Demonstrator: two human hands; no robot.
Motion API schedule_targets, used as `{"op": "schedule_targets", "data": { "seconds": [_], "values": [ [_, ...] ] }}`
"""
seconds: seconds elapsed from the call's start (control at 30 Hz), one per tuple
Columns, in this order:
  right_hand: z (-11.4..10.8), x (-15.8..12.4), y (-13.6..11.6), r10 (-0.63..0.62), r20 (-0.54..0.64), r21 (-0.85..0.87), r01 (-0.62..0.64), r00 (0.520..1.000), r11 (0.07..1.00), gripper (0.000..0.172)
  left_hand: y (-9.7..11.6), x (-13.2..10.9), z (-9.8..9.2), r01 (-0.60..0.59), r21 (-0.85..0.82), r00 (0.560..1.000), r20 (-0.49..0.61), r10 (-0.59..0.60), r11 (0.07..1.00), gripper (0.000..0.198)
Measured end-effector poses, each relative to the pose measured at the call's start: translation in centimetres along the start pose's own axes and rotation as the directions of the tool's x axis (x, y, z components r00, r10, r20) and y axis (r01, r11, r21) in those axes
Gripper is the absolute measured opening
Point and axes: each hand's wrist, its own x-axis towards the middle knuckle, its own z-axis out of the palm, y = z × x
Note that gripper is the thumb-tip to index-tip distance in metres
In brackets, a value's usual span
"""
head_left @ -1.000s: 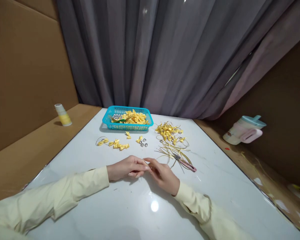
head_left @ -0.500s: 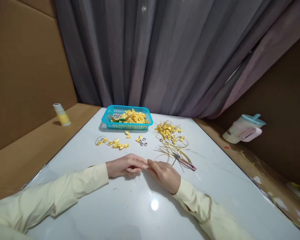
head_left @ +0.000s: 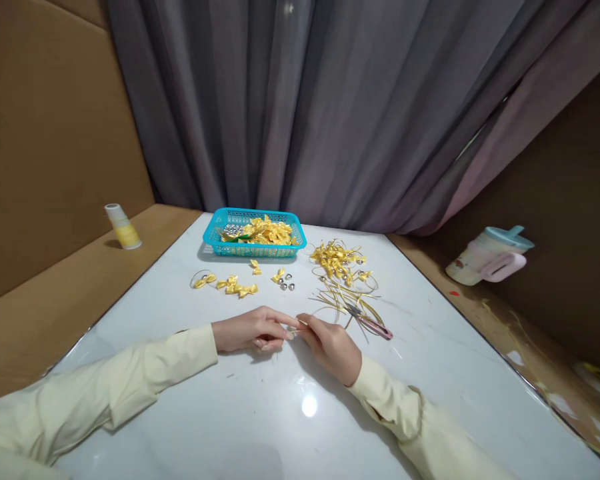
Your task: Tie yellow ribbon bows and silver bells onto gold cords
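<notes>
My left hand (head_left: 257, 330) is closed in a pinch, with the index finger reaching toward the other hand. Opposite it, my right hand (head_left: 333, 348) pinches too. Between the fingertips runs a thin strand (head_left: 299, 330), held just above the white table (head_left: 260, 427); most of it is hidden by the fingers. Beyond the hands lie several yellow ribbon bows (head_left: 237, 287), a bow with a thin loop (head_left: 205, 281), and several small round silver pieces (head_left: 289, 287). Gold cords (head_left: 337, 297) and pink-handled snips (head_left: 375, 327) are nearest my right hand.
A blue basket (head_left: 254, 251) at the back holds yellow bows and silver pieces. Beside it is a heap of corded bows (head_left: 337, 260). A yellow-and-white tube (head_left: 123, 228) stands on the left ledge, a lidded cup (head_left: 487, 255) on the right one. A grey curtain (head_left: 280, 107) hangs behind.
My fingertips have drawn slightly apart, and more of the strand shows between them. The things on the table lie as before.
</notes>
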Motion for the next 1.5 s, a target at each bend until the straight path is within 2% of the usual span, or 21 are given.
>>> {"op": "schedule_targets", "data": {
  "seconds": [0.2,0.73,0.9,0.93,1.03,1.1,1.17,1.27,1.5],
  "values": [
    [-0.5,0.1,-0.1,0.013,0.007,0.114,-0.014,1.0,0.993,0.017,0.1,-0.1,0.0,0.002,0.048,0.999,0.046,-0.005,0.999,0.045],
    [-0.6,0.2,-0.2,0.014,0.027,0.162,-0.018,1.0,0.987,0.015,0.2,-0.2,-0.2,0.01,0.071,0.995,0.096,-0.017,0.997,0.046],
    [-0.6,0.4,-0.1,0.067,0.029,0.198,-0.071,0.997,0.978,0.012,-0.4,0.2,-0.6,-0.019,-0.036,0.997,0.075,0.022,0.999,0.045],
    [-0.7,0.4,-0.1,0.091,0.028,0.186,-0.095,0.995,0.978,0.017,-0.5,0.2,-0.6,-0.031,-0.062,0.996,0.078,0.036,0.998,0.046],
    [-1.2,0.5,-0.5,0.089,-0.007,0.076,-0.089,0.996,0.993,0.03,-0.8,0.4,-0.7,-0.059,-0.137,0.997,0.046,0.066,0.989,0.046],
    [-1.6,0.5,-0.9,0.029,-0.014,-0.001,-0.029,0.999,1.0,0.02,-0.8,0.4,-0.6,-0.065,-0.168,0.998,-0.005,0.065,0.984,0.048],
    [-1.9,0.4,-1.3,-0.035,0.032,-0.029,0.036,0.999,0.999,0.008,-0.7,0.4,-0.5,-0.063,-0.18,0.998,-0.04,0.057,0.982,0.05],
    [-1.8,0.3,-1.6,-0.091,0.118,-0.005,0.092,0.989,0.996,0.011,-0.6,0.4,-0.4,-0.047,-0.181,0.997,-0.061,0.037,0.982,0.052],
    [-0.9,0.4,-1.7,-0.032,0.195,0.094,0.014,0.98,0.996,0.018,-0.7,0.5,-0.3,-0.027,-0.128,0.995,-0.104,0.014,0.991,0.055]
  ]
}}
